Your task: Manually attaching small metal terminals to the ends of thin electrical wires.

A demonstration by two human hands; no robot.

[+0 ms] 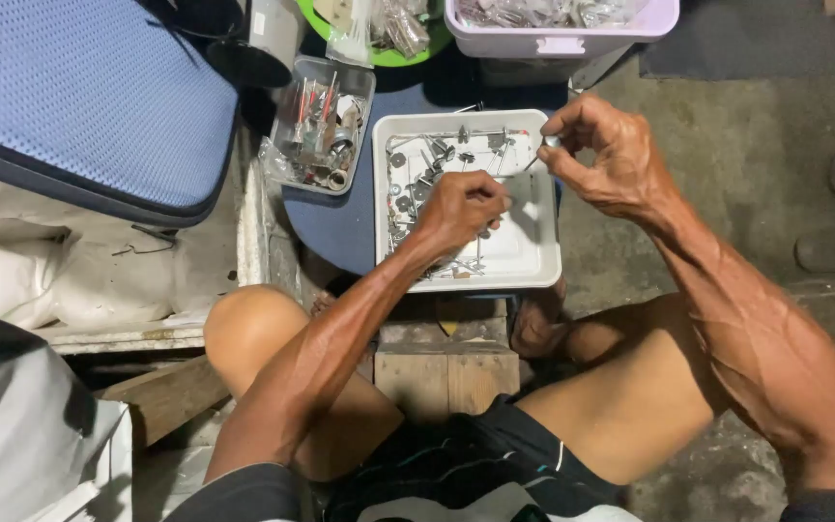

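Bare knees and dark shorts (456, 464) fill the foreground; the person sits low above a wooden block (448, 365). Left hand (461, 208): fingers curled narrowly, reaching down into the white tray (533, 261) among loose small metal parts (422, 174); whether it already grips one cannot be told. Right hand (606, 159): raised over the tray's far right corner, thumb and fingertips pinched on a small metal piece (550, 142). Parts lie clustered along the tray's left and upper sides; its right half is mostly bare. Judged from this, sorting or assembly is under way, with many pieces left unhandled. Beyond: a clear box of red-handled tools (321, 126), a lavender bin (562, 24), a green bowl (388, 43), and a blue cushion (79, 97) at left.
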